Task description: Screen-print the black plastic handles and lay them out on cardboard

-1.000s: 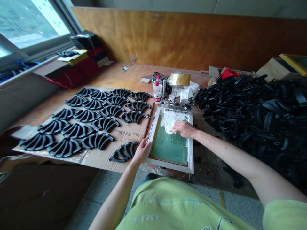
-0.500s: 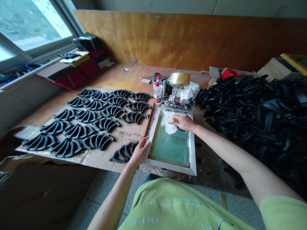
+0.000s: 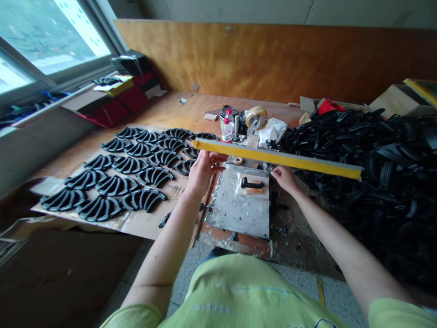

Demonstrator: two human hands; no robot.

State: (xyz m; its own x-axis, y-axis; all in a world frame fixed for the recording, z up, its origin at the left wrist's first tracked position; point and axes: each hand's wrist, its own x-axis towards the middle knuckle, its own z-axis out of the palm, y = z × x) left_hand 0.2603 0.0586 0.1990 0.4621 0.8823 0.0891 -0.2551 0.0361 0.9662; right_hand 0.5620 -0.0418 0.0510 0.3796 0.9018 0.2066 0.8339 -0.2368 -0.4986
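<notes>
A screen-printing frame is tilted up, its yellow front edge facing me and its mesh out of sight. My left hand grips it near the left end, fingers curled beneath the edge. Under the raised frame lies a grey metal base plate. On it, a small black plastic part rests in a pale holder covered with clear film. Just right of the plate is my right hand, its fingertips pressed together; what they hold, if anything, I cannot make out.
Rows of black curved parts lie fanned on cardboard at left. A large heap of black parts fills the right side. Behind the frame stand red-capped bottles, a tape roll and a crumpled white bag.
The frame, flat before, has been lifted by my left hand, uncovering the plate and black part. My right hand has left the white paste on the mesh and moved right, beside the plate.
</notes>
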